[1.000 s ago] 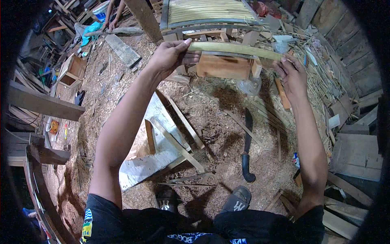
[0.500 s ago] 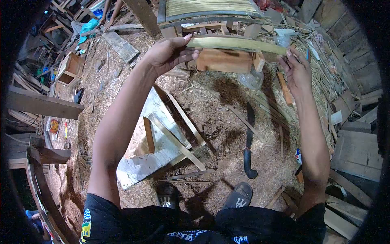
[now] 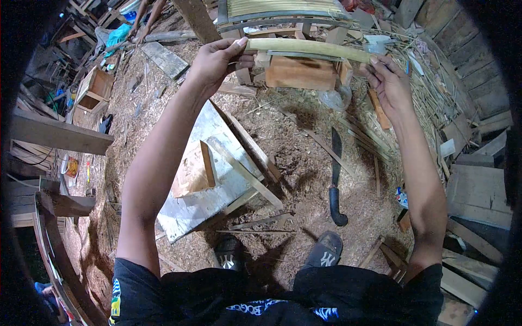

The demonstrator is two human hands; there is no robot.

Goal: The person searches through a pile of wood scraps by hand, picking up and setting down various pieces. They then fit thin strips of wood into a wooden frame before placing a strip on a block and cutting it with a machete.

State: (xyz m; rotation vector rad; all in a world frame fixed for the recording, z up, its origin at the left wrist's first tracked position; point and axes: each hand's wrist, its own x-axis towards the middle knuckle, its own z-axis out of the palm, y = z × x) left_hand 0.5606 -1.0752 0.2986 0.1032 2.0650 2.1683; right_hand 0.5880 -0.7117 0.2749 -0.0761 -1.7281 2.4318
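Note:
A pale yellow-green bamboo strip [image 3: 310,48] is stretched out between my two hands, bowed slightly upward in the middle. My left hand [image 3: 216,64] pinches its left end, thumb on top and the other fingers curled below. At the opposite end, my right hand [image 3: 389,81] grips the strip between thumb and fingers. Beyond and below the strip stands an orange-brown wooden block [image 3: 302,73], apart from both hands. A long dark machete [image 3: 336,163] with a black handle lies on the ground between my arms.
A white-topped board [image 3: 190,217] with a wooden piece [image 3: 193,168] on it lies at left. Behind the strip is a slatted panel [image 3: 283,7]. Another person's hands [image 3: 142,33] show at upper left. Sawdust, offcuts and a clear plastic bag [image 3: 334,99] cover the ground.
Both hands have moved slightly up and left in view with the bamboo strip, which now shows more of its flat face. The ground view has shifted a little.

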